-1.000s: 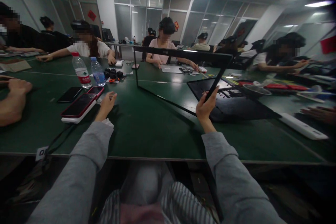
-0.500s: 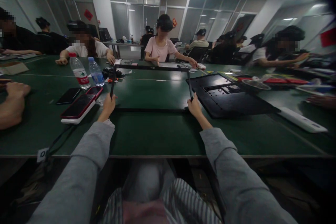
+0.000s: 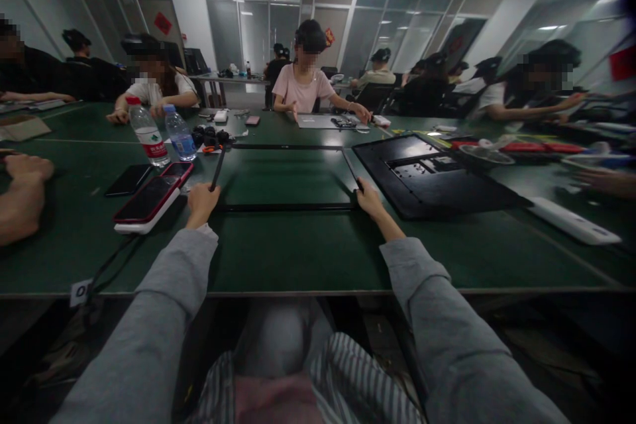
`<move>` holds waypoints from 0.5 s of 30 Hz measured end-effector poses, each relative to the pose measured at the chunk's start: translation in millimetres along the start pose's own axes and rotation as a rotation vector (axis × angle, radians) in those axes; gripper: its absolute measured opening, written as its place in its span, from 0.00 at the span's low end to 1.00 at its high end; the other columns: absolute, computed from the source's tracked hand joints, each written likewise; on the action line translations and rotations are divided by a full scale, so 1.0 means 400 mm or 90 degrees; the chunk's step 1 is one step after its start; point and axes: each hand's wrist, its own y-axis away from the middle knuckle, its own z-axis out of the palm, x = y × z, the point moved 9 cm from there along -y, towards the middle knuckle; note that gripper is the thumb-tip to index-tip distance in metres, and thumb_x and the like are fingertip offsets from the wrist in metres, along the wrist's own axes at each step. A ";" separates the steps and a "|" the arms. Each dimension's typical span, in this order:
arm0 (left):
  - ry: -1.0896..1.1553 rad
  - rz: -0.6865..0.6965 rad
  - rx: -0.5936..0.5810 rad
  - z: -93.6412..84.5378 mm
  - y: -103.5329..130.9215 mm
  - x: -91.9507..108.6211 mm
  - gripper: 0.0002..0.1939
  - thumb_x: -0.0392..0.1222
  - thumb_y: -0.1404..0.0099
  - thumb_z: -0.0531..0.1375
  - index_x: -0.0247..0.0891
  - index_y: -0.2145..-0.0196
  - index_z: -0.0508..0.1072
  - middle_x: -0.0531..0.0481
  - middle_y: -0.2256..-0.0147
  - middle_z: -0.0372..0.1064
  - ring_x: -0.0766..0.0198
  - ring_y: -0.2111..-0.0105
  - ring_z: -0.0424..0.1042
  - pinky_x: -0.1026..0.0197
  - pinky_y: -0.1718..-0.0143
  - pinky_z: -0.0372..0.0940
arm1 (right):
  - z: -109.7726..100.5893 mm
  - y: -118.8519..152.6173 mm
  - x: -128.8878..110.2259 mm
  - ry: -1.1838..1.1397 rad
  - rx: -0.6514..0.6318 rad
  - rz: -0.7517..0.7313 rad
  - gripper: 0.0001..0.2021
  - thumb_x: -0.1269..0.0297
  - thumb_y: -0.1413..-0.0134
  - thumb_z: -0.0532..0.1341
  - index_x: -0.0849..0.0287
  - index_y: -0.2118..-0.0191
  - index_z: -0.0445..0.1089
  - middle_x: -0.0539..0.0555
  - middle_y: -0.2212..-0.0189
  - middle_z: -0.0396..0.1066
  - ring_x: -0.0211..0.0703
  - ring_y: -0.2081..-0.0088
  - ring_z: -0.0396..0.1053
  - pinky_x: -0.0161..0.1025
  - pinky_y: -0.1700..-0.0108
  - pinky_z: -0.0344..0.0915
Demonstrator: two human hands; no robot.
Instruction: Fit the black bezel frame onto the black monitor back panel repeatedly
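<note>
A thin black rectangular frame [image 3: 293, 207], like a monitor bezel, lies low over the green table [image 3: 298, 258], with the tabletop showing through its opening. I cannot tell whether all its edges touch the table. My left hand [image 3: 202, 204] is closed round its left side, near the front corner. Gripping the right side at about the same height is my right hand [image 3: 368, 199]. Just right of that hand rests a large black panel [image 3: 447, 185], like a monitor's back cover, with a recessed opening showing small parts.
Left of the frame are a phone in a red case [image 3: 149, 199] on a white block, a dark phone [image 3: 128, 180] and two water bottles [image 3: 149, 136] [image 3: 179, 136]. A white power strip [image 3: 574, 220] lies at right. Several people sit around, one directly across [image 3: 304, 83].
The black frame's far edge has come down toward the table, so the frame now lies flatter. Both my hands keep their hold on its sides.
</note>
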 end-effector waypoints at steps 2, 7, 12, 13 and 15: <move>-0.018 0.007 -0.009 0.005 0.001 0.004 0.21 0.51 0.32 0.60 0.34 0.54 0.86 0.28 0.54 0.81 0.34 0.50 0.78 0.43 0.51 0.69 | 0.005 0.002 0.007 0.018 -0.013 0.015 0.32 0.68 0.44 0.58 0.65 0.32 0.69 0.65 0.34 0.70 0.58 0.30 0.64 0.58 0.26 0.57; -0.049 0.027 -0.002 0.006 0.001 0.010 0.18 0.50 0.33 0.61 0.36 0.57 0.86 0.29 0.57 0.81 0.36 0.52 0.79 0.45 0.52 0.69 | 0.015 0.001 0.022 0.080 -0.033 0.030 0.33 0.71 0.42 0.56 0.70 0.31 0.67 0.68 0.34 0.70 0.60 0.32 0.67 0.58 0.28 0.60; -0.095 0.025 -0.042 0.008 0.006 0.018 0.22 0.51 0.30 0.59 0.36 0.51 0.85 0.31 0.53 0.81 0.39 0.51 0.79 0.48 0.53 0.69 | 0.018 0.000 0.026 0.096 -0.033 0.025 0.32 0.73 0.42 0.54 0.67 0.31 0.67 0.66 0.36 0.72 0.59 0.34 0.69 0.58 0.29 0.62; -0.105 0.021 -0.052 0.009 0.006 0.018 0.22 0.51 0.30 0.58 0.36 0.49 0.85 0.31 0.52 0.81 0.40 0.51 0.79 0.49 0.54 0.69 | 0.018 0.000 0.026 0.097 -0.034 0.025 0.32 0.73 0.42 0.54 0.67 0.31 0.67 0.66 0.36 0.73 0.58 0.34 0.70 0.57 0.30 0.62; -0.117 0.013 -0.064 0.011 0.006 0.017 0.23 0.52 0.29 0.58 0.37 0.47 0.84 0.32 0.51 0.81 0.41 0.51 0.78 0.50 0.54 0.69 | 0.017 0.002 0.024 0.102 -0.033 0.025 0.32 0.73 0.42 0.54 0.66 0.32 0.67 0.65 0.37 0.74 0.58 0.35 0.70 0.56 0.30 0.63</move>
